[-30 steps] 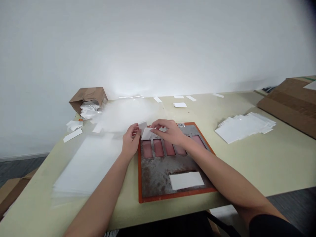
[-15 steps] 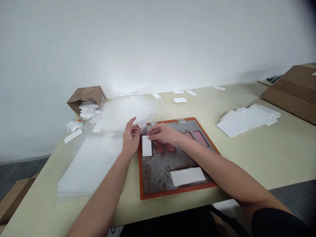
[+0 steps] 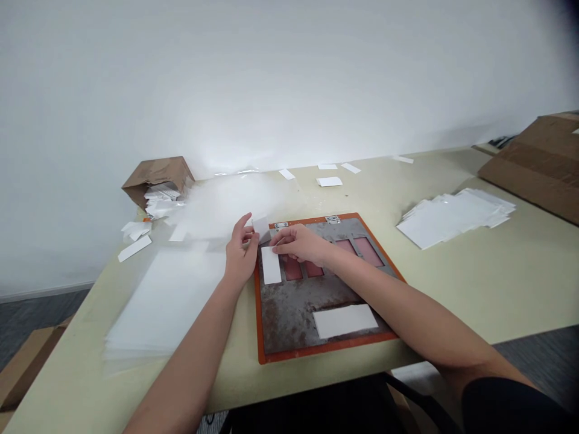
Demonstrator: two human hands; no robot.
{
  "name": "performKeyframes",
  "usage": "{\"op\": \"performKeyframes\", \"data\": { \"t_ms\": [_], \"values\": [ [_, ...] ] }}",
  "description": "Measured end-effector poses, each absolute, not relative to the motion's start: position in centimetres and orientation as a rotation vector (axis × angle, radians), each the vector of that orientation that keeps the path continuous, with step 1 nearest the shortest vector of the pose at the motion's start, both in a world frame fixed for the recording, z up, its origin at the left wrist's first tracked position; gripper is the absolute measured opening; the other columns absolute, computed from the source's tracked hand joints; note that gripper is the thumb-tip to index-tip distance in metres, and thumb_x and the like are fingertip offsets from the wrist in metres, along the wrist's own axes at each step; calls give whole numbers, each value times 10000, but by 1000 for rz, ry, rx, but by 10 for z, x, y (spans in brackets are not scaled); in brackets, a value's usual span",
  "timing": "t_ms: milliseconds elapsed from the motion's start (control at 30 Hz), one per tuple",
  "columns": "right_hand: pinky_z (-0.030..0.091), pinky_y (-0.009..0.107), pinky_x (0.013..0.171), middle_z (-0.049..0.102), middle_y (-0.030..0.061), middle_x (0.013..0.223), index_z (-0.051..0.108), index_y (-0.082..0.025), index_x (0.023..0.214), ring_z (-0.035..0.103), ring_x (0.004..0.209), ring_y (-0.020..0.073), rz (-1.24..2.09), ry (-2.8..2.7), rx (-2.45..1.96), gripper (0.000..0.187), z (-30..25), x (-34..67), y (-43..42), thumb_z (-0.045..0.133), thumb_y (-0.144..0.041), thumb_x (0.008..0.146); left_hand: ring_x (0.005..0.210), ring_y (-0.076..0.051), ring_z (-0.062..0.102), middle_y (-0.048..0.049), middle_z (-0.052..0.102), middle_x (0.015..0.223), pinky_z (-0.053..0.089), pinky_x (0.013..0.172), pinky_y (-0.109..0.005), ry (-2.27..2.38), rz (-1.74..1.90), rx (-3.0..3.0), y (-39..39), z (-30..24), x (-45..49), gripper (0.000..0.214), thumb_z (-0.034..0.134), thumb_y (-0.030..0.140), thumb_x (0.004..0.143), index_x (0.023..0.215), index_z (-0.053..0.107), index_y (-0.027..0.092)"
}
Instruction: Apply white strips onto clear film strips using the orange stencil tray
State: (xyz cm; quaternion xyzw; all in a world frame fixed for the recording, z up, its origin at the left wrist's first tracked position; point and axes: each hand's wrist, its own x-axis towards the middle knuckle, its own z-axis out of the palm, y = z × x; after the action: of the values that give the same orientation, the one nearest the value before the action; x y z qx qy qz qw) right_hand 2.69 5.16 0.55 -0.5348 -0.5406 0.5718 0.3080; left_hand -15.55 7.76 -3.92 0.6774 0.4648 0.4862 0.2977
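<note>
My left hand (image 3: 242,248) stands at the near-left side of a rusty metal plate (image 3: 289,313) with an orange frame. Its thumb and fingers pinch a small white paper piece (image 3: 260,227) above the plate's corner. My right hand (image 3: 301,244) is over the plate, its fingertips at the upper end of a white paper strip (image 3: 271,265). That strip lies on the plate and hides the leftmost slot. Pink panels (image 3: 357,250) show through the other slots. A white rectangular sheet (image 3: 345,320) lies on the plate's lower part.
A tipped brown cardboard box (image 3: 158,179) spills white pieces at the table's far left. A stack of clear film (image 3: 165,304) lies left of the plate. A pile of white sheets (image 3: 452,218) and a cardboard sheet (image 3: 534,169) lie right. Loose white strips (image 3: 329,181) lie along the far edge.
The white strip has gone from my right hand's tilted hold to lying flat on the plate over the left slot. My view has tilted slightly, moving the table up in the picture.
</note>
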Motion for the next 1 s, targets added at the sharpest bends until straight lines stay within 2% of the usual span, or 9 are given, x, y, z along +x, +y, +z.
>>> {"op": "performKeyframes", "data": {
  "t_ms": [267, 467, 667, 1000],
  "values": [
    [295, 197, 408, 598, -19, 643, 694, -204, 793, 416, 493, 69, 1514, -1427, -1391, 164, 1, 28, 54, 771, -295, 680, 836, -154, 641, -40, 663, 1021, 526, 827, -317, 1248, 1280, 1807, 75, -35, -155, 469, 533, 333, 907, 1366, 491, 248],
    [273, 190, 402, 597, -15, 651, 685, -197, 788, 437, 516, 74, 1540, -1397, -1368, 175, 1, 28, 53, 769, -294, 668, 843, -148, 641, -32, 658, 1015, 516, 867, -320, 1247, 1287, 1819, 76, -37, -155, 473, 532, 339, 905, 1366, 493, 241],
    [266, 195, 400, 575, -23, 633, 683, -197, 792, 398, 485, 64, 1542, -1403, -1377, 153, 1, 28, 54, 755, -280, 685, 837, -148, 639, -37, 656, 1027, 521, 853, -316, 1258, 1276, 1827, 75, -34, -155, 465, 533, 335, 902, 1356, 509, 241],
    [292, 208, 415, 572, -29, 626, 677, -194, 808, 407, 473, 68, 1467, -1509, -1422, 129, 1, 28, 53, 711, -293, 733, 845, -146, 636, -35, 646, 1037, 513, 873, -323, 1262, 1282, 1835, 77, -39, -155, 463, 538, 352, 907, 1358, 525, 254]
  ]
}}
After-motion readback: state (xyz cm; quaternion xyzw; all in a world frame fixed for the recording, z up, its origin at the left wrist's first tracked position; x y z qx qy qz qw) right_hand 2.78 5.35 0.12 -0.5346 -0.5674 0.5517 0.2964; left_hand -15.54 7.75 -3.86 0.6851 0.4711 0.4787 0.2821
